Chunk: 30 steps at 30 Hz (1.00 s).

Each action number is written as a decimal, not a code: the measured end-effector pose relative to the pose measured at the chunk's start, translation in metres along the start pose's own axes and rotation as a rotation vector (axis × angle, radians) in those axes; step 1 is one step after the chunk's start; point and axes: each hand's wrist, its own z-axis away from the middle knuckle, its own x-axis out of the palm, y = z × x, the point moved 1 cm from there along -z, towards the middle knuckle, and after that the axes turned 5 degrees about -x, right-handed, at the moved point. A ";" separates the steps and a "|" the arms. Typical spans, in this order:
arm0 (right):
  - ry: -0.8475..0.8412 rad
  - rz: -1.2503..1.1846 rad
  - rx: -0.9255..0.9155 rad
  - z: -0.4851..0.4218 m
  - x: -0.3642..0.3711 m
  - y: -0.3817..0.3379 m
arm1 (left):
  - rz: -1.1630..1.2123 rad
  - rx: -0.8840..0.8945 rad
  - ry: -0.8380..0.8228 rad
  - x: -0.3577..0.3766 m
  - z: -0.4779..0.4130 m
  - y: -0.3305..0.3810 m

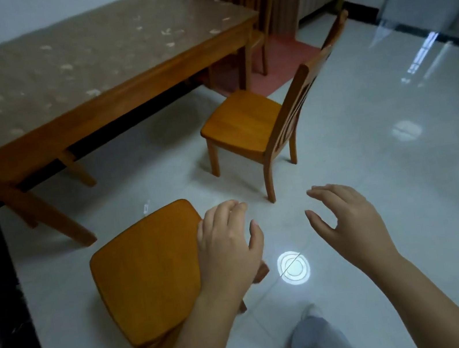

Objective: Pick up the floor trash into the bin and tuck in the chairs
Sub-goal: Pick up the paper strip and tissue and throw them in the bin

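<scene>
A wooden chair [144, 273] stands close in front of me, pulled out from the long wooden table [77, 68]. My left hand [229, 246] hovers over the chair seat's right edge with relaxed fingers, holding nothing. My right hand [345, 218] hangs open above the floor to the right, empty. A second wooden chair [247, 123] stands away from the table's right end, its back toward the right. A small white scrap [146, 207] lies on the floor between the near chair and the table leg. No bin is in view.
A third chair [254, 2] sits at the table's far end on a red floor patch. Glossy white tiles reflect a round ceiling light [294, 267]. A black floor border runs along the left. My leg and shoe [316, 338] show at the bottom.
</scene>
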 end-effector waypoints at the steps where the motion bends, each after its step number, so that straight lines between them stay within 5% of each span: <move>1: -0.019 0.000 -0.010 -0.014 -0.001 0.019 | -0.007 -0.018 -0.001 0.012 -0.015 0.009; 11: -0.210 -0.064 -0.254 -0.157 0.037 0.121 | -0.053 -0.291 0.037 0.075 -0.130 0.033; 19: -0.355 -0.144 -0.429 -0.277 0.137 0.104 | -0.074 -0.629 0.155 0.096 -0.206 -0.049; 30: -0.530 -0.251 -0.640 -0.438 0.252 0.054 | -0.167 -0.839 0.235 0.103 -0.296 -0.132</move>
